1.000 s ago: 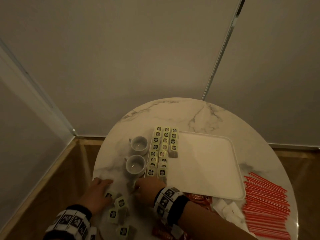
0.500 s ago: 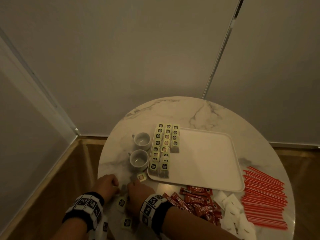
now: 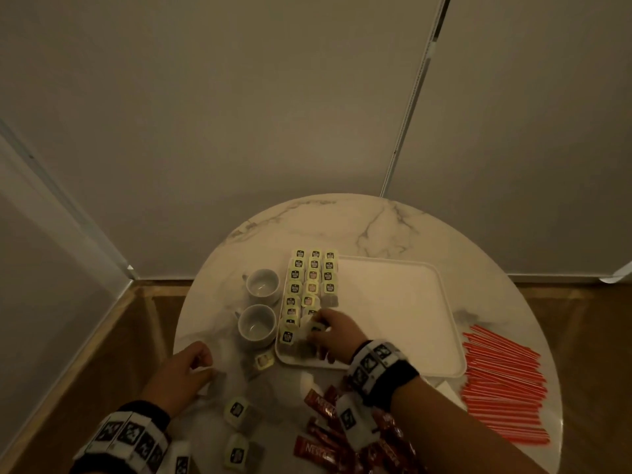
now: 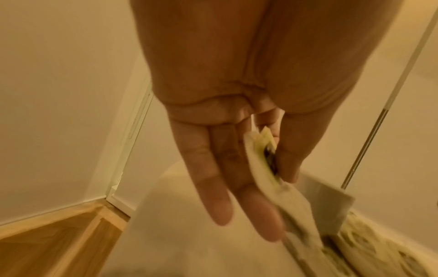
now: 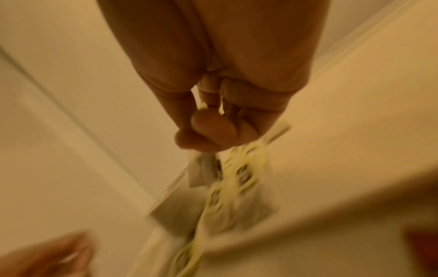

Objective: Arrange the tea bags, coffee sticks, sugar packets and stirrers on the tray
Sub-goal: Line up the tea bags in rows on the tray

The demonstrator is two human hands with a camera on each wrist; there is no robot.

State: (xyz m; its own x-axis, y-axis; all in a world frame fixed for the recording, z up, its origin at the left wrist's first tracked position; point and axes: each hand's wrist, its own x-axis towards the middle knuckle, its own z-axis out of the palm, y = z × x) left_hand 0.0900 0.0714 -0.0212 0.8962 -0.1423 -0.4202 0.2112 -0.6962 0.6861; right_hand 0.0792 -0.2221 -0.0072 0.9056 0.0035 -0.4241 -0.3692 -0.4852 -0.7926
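A white tray lies on the round marble table. Rows of yellow-tagged tea bags fill its left side. My right hand is over the tray's near left corner and pinches a tea bag that hangs below the curled fingers. My left hand rests on the table's left side; its thumb pins a tea bag against nearly straight fingers. Loose tea bags lie near me. Red coffee sticks lie under my right forearm. Red stirrers lie at the right.
Two white cups stand just left of the tray. One tea bag lies off the tray's near left corner. White sugar packets peek out by the tray's near right corner. Walls stand close behind the table.
My right hand has gone from the table in front of the tray up onto its near left corner, carrying a tea bag. The left hand stays at the table's left.
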